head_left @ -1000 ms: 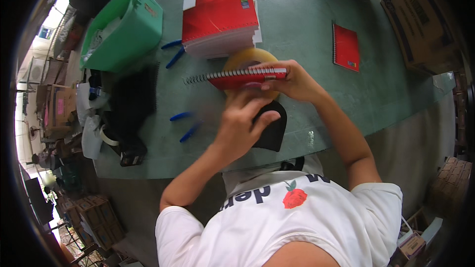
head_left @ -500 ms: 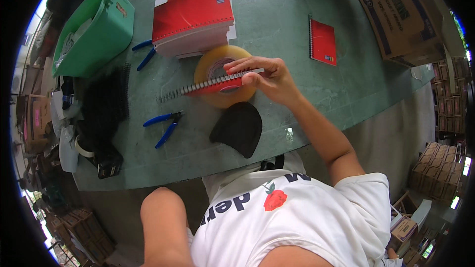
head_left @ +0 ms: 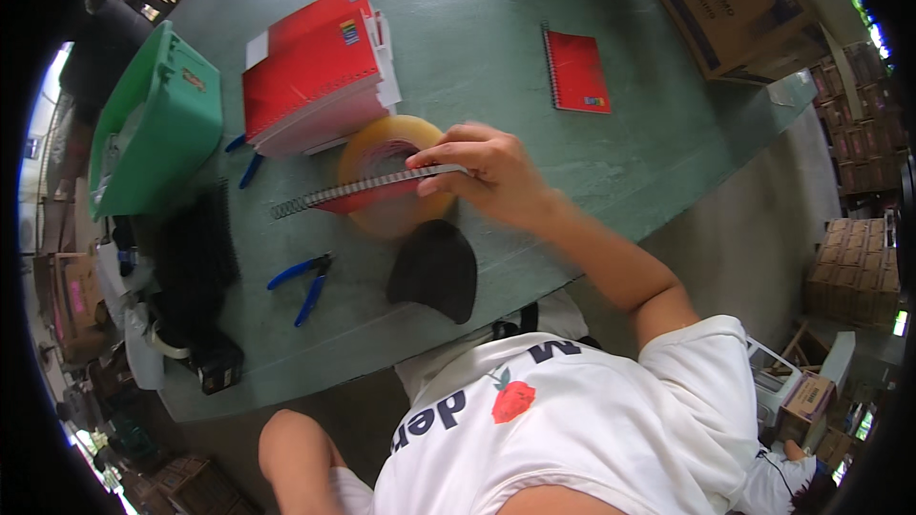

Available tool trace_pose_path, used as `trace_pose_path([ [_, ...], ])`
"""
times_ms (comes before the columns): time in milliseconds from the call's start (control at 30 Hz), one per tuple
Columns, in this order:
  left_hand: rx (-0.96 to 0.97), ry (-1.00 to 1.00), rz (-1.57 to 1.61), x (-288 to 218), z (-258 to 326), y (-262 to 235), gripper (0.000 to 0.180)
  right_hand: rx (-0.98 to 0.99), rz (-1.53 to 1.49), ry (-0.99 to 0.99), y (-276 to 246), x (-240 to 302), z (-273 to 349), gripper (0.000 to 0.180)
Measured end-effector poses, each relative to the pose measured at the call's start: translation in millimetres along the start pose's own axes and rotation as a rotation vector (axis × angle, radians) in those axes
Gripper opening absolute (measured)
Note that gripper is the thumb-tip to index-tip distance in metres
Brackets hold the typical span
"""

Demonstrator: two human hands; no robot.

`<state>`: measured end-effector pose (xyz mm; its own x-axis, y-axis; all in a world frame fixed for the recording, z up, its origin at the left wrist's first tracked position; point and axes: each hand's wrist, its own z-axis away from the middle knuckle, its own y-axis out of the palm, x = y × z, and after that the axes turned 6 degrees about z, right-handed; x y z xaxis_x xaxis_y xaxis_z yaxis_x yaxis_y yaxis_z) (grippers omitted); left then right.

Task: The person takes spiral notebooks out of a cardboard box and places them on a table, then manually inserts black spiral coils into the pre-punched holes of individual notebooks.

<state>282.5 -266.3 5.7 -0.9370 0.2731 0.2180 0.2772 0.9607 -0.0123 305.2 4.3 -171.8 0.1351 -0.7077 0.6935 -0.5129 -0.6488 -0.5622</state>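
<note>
1. The left hand, at the red spiral notebook a second ago, is now out of view, its grip impossible to tell; only the left arm shows.
2. The right hand alone pinches the notebook between thumb and fingers, above the yellowish tape roll.
3. The spiral coil protrudes past the notebook's left end; two-handed work seems paused.
4. Blue-handled nippers lie spread nearby.

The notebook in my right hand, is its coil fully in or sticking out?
Sticking out. Bare loops of the coil run past the left end of the red notebook in your right hand.
</note>
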Motion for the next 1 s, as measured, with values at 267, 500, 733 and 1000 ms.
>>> trace_pose_path([
  [267, 1.113, -0.482, -0.354, 79.6, 144.2, 78.2, 0.028, 0.144, -0.670, 0.493, -3.5, 4.0, -1.3, 0.021],
  [500, 1.066, -0.586, -0.258, 92.9, 148.6, 83.7, 0.023, 0.158, -0.701, 0.476, -2.1, 10.5, -9.0, 0.022],
  [733, 1.000, -0.648, -0.190, 91.9, 141.8, 97.6, 0.024, 0.127, -0.867, 0.520, 4.5, 6.5, -3.2, 0.022],
  [1000, 1.041, -0.831, 0.123, 95.6, 144.0, 109.7, 0.025, 0.125, -0.812, 0.553, 10.6, -11.1, 13.0, 0.017],
])
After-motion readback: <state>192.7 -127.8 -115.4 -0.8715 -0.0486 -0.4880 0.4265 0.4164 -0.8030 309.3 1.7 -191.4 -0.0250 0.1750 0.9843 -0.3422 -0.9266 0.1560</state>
